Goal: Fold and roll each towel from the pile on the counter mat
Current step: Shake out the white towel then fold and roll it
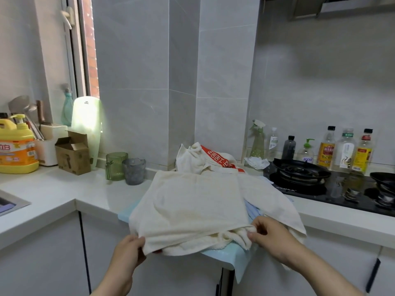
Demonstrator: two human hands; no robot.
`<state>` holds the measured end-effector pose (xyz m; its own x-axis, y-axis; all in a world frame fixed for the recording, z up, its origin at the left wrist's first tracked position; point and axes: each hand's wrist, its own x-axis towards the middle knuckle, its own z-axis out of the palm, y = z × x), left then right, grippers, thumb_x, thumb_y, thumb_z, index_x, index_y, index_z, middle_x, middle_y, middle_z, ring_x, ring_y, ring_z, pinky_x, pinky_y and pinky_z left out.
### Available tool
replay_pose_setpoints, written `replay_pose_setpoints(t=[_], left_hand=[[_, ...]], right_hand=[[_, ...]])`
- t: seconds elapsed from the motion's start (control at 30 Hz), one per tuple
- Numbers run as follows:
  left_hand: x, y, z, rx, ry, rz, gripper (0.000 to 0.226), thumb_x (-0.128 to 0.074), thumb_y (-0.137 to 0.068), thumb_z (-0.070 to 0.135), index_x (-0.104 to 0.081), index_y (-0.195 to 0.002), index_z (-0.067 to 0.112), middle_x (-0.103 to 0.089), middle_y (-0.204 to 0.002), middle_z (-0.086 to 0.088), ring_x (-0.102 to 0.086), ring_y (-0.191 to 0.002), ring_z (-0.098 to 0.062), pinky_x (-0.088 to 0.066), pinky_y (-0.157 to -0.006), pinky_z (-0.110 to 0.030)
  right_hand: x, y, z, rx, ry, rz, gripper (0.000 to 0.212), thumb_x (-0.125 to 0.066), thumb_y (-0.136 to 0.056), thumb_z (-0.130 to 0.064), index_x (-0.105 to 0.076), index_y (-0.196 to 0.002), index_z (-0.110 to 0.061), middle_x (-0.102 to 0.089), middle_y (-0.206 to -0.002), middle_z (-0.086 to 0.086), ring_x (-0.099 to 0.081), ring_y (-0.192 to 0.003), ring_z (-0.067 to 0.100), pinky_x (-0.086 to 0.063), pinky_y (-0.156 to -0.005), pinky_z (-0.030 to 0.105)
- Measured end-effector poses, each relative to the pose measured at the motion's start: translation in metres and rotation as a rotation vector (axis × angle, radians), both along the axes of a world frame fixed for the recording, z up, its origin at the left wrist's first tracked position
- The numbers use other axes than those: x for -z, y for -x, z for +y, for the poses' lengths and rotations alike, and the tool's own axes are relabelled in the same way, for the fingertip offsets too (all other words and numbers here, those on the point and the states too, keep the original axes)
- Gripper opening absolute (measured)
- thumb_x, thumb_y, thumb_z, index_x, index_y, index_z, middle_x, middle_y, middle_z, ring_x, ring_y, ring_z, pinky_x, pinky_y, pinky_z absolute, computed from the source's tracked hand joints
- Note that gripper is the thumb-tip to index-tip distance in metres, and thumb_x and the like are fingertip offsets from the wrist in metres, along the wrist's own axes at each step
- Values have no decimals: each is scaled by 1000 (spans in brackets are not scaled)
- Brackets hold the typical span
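Head view. Inspector: Why are both hands gripping the near edge?

Me: I am pinching the cream towel at its near corners, left hand and right hand each curling onto the cloth. I judge I am squaring a fold flat on the blue mat at the counter edge.

Inspector: Obstructions?

Me: The pile is sitting just behind, touching the towel. Another cloth is trailing from under it to the right. The stove is standing near on the right, two cups on the left.
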<state>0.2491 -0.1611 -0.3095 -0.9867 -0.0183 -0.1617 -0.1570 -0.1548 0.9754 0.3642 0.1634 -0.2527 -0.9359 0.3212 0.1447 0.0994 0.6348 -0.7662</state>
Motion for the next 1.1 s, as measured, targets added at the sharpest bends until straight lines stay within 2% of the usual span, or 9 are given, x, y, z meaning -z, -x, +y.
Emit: replay_pose_setpoints(t=[0.2, 0.3, 0.4, 0.53, 0.7, 0.77, 0.9, 1.0, 1.1], left_hand=[[-15, 6, -11, -54, -52, -42, 14, -41, -100, 5, -52, -91, 4, -53, -82, -14, -46, -63, -23, -48, -60, -32], [-14, 12, -21, -72, -20, -38, 13, -42, -96, 4, -55, -96, 2, -56, -96, -16, -51, -77, -24, -50, -75, -39], [-8, 11, -24, -30, 14, -57, 19, -42, -94, 6, -57, -105, 0, -60, -108, -15, -54, -92, -26, -48, -89, -47], [-2, 6, -20, 58, -84, -108, 21, -42, -93, 7, -59, -104, 4, -65, -103, -13, -57, -95, -29, -48, -87, -47], [0, -1, -22, 50, -113, -77, 16, -45, -95, 6, -56, -105, 0, -62, -104, -19, -60, -94, -32, -53, -83, -44], [-3, -5, -25, 35, -56, -43, 13, -43, -98, 6, -53, -101, -2, -60, -101, -21, -61, -89, -31, -55, -73, -40], [-18, -15, -37, 30, 75, 39, 16, -39, -101, 6, -48, -89, -1, -53, -77, -17, -47, -55, -21, -54, -51, -30], [-32, -22, -50, 15, 96, 79, 26, -38, -100, 0, -41, -74, 4, -47, -58, -9, -40, -45, -17, -52, -48, -29], [-37, -28, -62, -5, 115, 69, 16, -40, -96, -6, -44, -85, 4, -49, -66, -12, -40, -45, -18, -53, -52, -31]], right_hand=[[-12, -10, -19, 174, -164, 152, 12, -58, -72, -10, -47, -70, -14, -48, -57, -4, -38, -55, 15, -30, -54, 30], [-10, -17, -30, 125, -241, 158, 16, -56, -74, -8, -45, -70, -18, -51, -69, -4, -43, -62, 14, -36, -58, 32], [2, -19, -37, 122, -111, 158, 21, -55, -80, -4, -49, -77, -23, -53, -81, 0, -50, -65, 20, -49, -62, 37], [13, -21, -37, 138, 26, 128, 20, -66, -81, -17, -52, -79, -30, -56, -84, -2, -54, -66, 17, -56, -70, 42], [10, -27, -38, 133, 178, 121, 19, -64, -80, -3, -53, -74, -16, -58, -59, 5, -55, -49, 16, -48, -59, 37], [5, -30, -38, 143, 200, 157, 18, -59, -80, 3, -54, -74, -13, -56, -60, 7, -53, -49, 17, -44, -58, 34], [1, -38, -42, 78, 206, 126, 29, -54, -80, 5, -62, -72, -22, -54, -59, 5, -49, -49, 18, -39, -55, 31], [0, -44, -47, 34, 127, 110, 34, -54, -79, 4, -66, -69, -26, -62, -66, -3, -49, -52, 15, -40, -55, 28], [-4, -50, -50, -19, -17, 96, 31, -57, -78, 1, -69, -68, -26, -67, -75, -2, -49, -57, 4, -40, -56, 18]])
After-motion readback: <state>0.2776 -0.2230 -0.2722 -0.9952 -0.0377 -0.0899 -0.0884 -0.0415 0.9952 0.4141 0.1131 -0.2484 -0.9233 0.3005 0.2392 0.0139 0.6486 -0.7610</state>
